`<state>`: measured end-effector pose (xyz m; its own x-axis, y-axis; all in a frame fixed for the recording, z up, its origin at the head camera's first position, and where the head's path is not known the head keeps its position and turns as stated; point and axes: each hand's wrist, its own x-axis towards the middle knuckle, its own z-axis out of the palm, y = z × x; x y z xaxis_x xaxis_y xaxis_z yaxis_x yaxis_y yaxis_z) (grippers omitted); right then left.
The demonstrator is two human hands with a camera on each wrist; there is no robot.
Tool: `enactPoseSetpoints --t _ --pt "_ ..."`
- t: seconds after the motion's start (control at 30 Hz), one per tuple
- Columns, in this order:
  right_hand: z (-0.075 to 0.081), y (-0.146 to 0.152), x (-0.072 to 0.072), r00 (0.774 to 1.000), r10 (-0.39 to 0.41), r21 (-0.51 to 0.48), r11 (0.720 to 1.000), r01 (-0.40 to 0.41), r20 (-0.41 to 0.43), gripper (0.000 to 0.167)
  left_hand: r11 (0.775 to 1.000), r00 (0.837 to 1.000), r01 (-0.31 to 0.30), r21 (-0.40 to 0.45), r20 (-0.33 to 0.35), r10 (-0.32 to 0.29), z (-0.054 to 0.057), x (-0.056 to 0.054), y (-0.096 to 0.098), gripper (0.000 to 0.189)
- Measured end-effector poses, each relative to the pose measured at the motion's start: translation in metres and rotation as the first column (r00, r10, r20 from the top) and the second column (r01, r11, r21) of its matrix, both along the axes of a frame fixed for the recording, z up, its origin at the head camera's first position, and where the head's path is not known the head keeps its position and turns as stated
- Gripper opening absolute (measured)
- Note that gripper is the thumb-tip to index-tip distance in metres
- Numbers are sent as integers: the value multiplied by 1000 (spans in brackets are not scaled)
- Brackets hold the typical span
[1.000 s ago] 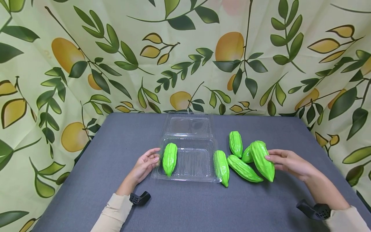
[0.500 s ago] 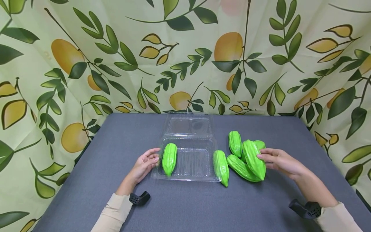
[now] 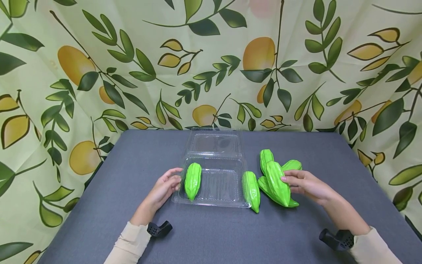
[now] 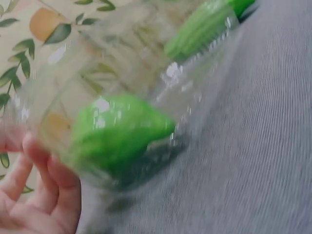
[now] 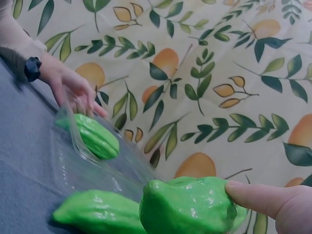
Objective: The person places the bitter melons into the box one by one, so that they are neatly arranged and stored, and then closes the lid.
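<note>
Left hand (image 3: 165,187) pinches the left rim of a clear container (image 3: 222,183); its lid (image 3: 214,143) stands open behind. Right hand (image 3: 311,185) grips a green gourd (image 3: 278,184), seen against three more gourds (image 3: 292,165) on the grey bench (image 3: 204,234); contact between them unclear. A fifth gourd (image 3: 193,181) lies inside, left; a sixth gourd (image 3: 252,192) lies along the right wall.

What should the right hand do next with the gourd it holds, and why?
Probably carry the held gourd left to over the clear container: the right hand pinches it, the lid is open, there is room beside the gourd inside, and the left hand holds the container's edge.
</note>
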<state>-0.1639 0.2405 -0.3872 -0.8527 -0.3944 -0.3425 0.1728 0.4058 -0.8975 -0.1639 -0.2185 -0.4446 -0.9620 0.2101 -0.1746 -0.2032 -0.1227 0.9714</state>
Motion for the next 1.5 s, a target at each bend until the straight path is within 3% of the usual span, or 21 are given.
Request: enactPoseSetpoints --t 0.13,0.3,0.4,0.6,0.9,1.1,1.5 --pt "0 -8 0 1000 13 -25 1000 -13 8 69 997 996 -78 3 41 77 3 1 8 28" --pt "0 -18 0 999 36 -42 998 -35 12 70 985 986 -166 40 28 165 -4 1 15 29" --pt "1 -24 0 999 48 -39 998 -47 19 73 980 982 -187 64 4 187 -9 1 16 29" --pt "4 -37 0 997 51 -71 996 -48 49 76 978 983 -167 128 -55 175 -16 2 14 29" --pt "4 -49 -1 998 31 -81 996 -26 53 72 969 984 -84 231 -136 118 -23 1 10 31" --pt "5 -57 -2 997 34 -92 995 -28 68 73 971 979 -74 229 -168 114 -24 1 10 29" --pt "5 -74 -6 995 22 -147 989 -7 96 73 971 979 -72 227 -170 112 -25 1 9 28"
